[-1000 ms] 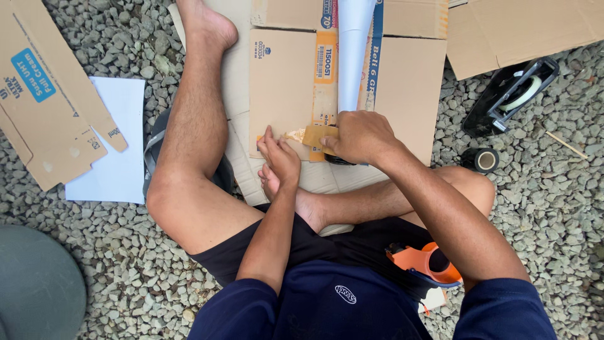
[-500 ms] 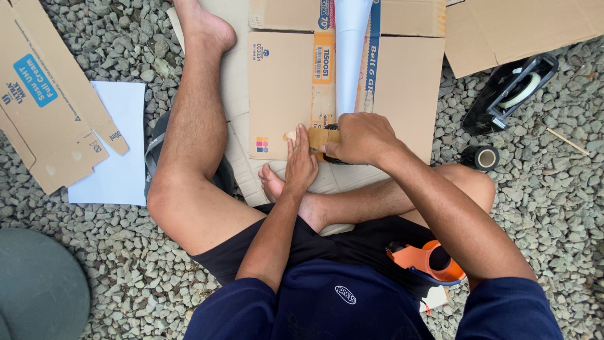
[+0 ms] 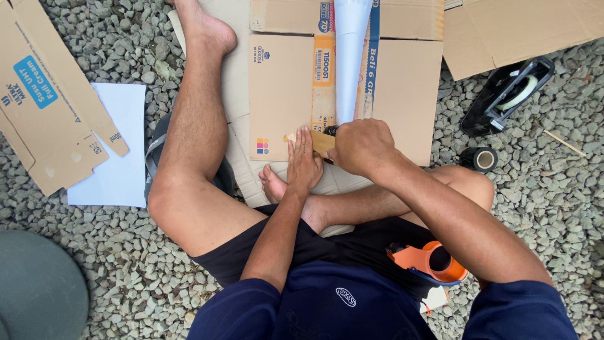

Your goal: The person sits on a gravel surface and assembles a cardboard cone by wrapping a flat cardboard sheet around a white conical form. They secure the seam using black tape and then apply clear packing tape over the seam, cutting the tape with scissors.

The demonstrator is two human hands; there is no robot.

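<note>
Compared with the earlier frame, the left hand point(image 3: 304, 165) had slid a little forward and flattened out, fingers straight and together, palm down on the brown tape strip point(image 3: 319, 142) that ran across the cardboard box point(image 3: 283, 101). The right hand point(image 3: 360, 146) had barely shifted; it was closed in a fist over the strip's other end, with something dark just showing under it that could not be made out.

That strip lay between the two hands, touching both, at the near edge of the flattened box. It looked thin, light and limp, likely sticky on one face and apt to fold onto itself, so its free ends seemed the sensible place to take it while a flat palm pressed it down. The cardboard beneath looked stiff but light.

A white paper cone point(image 3: 350, 56) lay on the box just beyond the right hand, its narrow end close to the knuckles and closest to being in the way. Further right of that hand sat a black tape dispenser point(image 3: 507, 94) and a small dark tape roll point(image 3: 482, 158) on the gravel. An orange tape dispenser point(image 3: 429, 262) rested in the lap, nearer the body. Left of the left hand, past the bent leg, lay a white sheet point(image 3: 113, 151) and another flattened carton point(image 3: 44, 101).
</note>
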